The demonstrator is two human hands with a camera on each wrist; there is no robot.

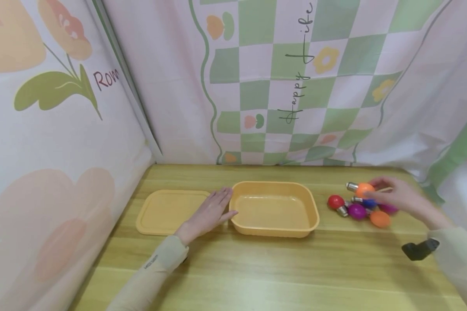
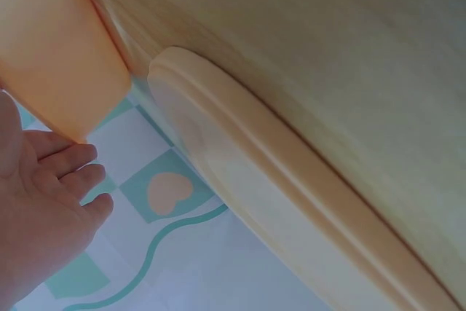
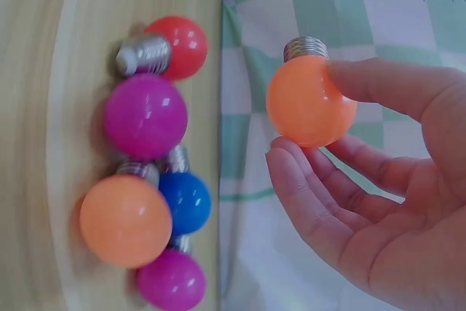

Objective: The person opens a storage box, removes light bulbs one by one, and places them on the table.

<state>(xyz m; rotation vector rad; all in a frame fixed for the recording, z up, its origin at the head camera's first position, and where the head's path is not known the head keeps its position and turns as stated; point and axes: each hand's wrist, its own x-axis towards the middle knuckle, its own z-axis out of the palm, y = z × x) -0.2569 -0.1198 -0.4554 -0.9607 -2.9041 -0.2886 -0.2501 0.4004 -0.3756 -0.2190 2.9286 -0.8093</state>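
Observation:
An orange light bulb (image 3: 309, 103) with a metal screw base is pinched between the thumb and fingers of my right hand (image 3: 386, 172), raised over the other bulbs. Below it on the table lie a red bulb (image 1: 336, 201), a blue bulb (image 3: 186, 203), a second orange bulb (image 1: 380, 219) and two purple bulbs, one purple bulb (image 3: 145, 116) beside the red one. My left hand (image 1: 212, 209) rests its straight fingers against the left rim of a yellow plastic box (image 1: 274, 232), which stands with its top uncovered.
A flat yellow lid (image 1: 161, 214) lies on the wooden table (image 1: 257, 272) left of the box, partly under my left forearm in the head view. A checkered curtain (image 1: 288, 86) hangs behind the table, and a flowered cloth (image 1: 62, 151) closes off the left side.

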